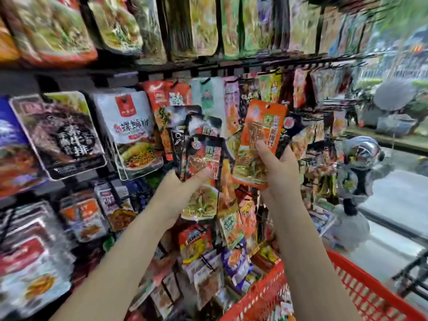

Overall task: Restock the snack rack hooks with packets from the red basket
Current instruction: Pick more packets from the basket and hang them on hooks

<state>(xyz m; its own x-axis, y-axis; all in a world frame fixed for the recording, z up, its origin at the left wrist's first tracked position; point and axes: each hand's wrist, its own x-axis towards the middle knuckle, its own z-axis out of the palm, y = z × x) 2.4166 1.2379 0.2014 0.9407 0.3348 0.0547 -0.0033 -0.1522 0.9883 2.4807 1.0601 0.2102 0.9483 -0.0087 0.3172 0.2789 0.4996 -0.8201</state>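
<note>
Red plastic lattice forms the wall of the shopping basket [361,295] nearest the camera at the lower right, with a few small foil packets just visible inside its near corner. Above it rise two bare forearms. The right hand [281,172] grips an orange foil snack packet [260,142] by its lower half, thumb pressed across the front, holding it upright with its punched hang-hole at the top. The left hand [183,191] pinches a fanned bunch of dark, black-edged snack packets [199,144] between thumb and fingers, the front one printed red and green. Both sets of packets are raised just in front of the black wire snack rack [231,66], whose hooks carry crowded rows of small, colourful sachets below and beside the hands. Further left on the rack hang larger pouches: a white noodle bag with a red logo [129,130] and a dark bag with a silver border [62,135]. Beyond the rack's right edge, blurred, stands a parked scooter with a shiny chrome helmet [361,151] on wet pavement.
</note>
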